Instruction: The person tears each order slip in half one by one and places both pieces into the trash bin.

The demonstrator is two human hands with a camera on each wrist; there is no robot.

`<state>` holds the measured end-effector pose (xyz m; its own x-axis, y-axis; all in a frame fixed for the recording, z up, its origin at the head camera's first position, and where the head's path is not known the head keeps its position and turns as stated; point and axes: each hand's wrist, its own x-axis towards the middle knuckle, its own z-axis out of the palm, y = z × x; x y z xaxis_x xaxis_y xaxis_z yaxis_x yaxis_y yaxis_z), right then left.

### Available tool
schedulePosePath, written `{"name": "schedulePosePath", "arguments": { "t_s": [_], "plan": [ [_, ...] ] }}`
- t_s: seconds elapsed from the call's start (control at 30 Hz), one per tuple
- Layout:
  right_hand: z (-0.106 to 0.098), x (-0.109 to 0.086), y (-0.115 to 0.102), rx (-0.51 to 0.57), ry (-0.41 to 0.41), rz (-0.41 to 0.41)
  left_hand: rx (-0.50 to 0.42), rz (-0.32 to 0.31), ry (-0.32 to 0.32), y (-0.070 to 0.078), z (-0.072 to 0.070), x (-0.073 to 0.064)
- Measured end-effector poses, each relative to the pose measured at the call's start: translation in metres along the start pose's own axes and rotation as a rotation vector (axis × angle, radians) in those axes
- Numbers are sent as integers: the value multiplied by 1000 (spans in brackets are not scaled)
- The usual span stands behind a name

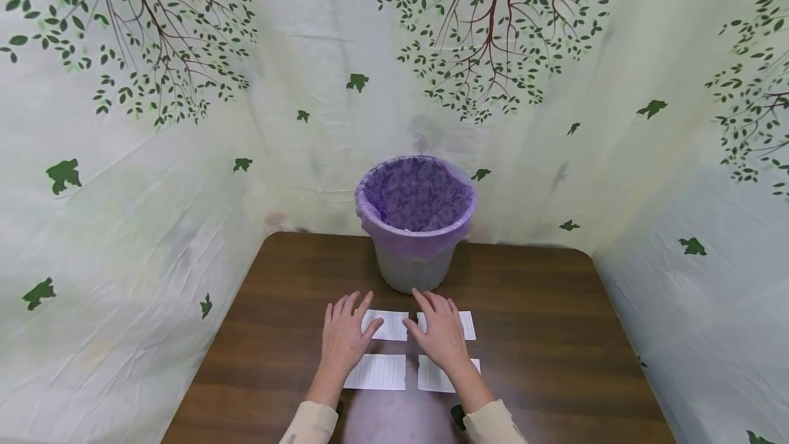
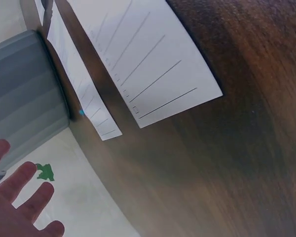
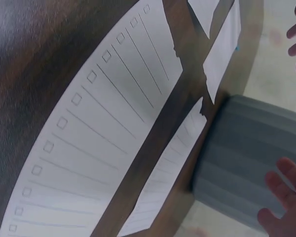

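Observation:
Several white lined paper pieces lie on the brown table in two rows: a far left piece (image 1: 390, 326), a far right piece (image 1: 468, 326), a near left piece (image 1: 377, 373) and a near right piece (image 1: 433, 375). In the right wrist view, some edges look torn, and small checkboxes run along the close piece (image 3: 89, 128). My left hand (image 1: 345, 340) hovers over the left pieces with fingers spread, holding nothing. Likewise spread and without anything in it, my right hand (image 1: 442, 338) is above the right pieces, partly covering them.
Behind the papers stands a grey bin (image 1: 413, 271) with a purple liner (image 1: 419, 242) folded over its rim. The wooden table (image 1: 542, 334) extends to both sides. A pale fabric backdrop (image 1: 308, 177) with printed trees and leaves hangs around the table.

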<state>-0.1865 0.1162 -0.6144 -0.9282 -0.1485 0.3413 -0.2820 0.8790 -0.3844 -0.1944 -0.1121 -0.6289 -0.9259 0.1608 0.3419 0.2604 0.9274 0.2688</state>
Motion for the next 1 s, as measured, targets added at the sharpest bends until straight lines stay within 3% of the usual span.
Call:
{"name": "schedulePosePath", "arguments": {
  "t_s": [0.13,0.4,1.0],
  "plan": [
    [4,1,-1,1,21,-28,19,2,-23,-1,3,0],
    [11,2,-5,-23,-42,-33,29,4,-84,-2,16,-1],
    [42,5,-11,-60,-128,-53,-11,32,-59,-1,32,4]
  ]
}}
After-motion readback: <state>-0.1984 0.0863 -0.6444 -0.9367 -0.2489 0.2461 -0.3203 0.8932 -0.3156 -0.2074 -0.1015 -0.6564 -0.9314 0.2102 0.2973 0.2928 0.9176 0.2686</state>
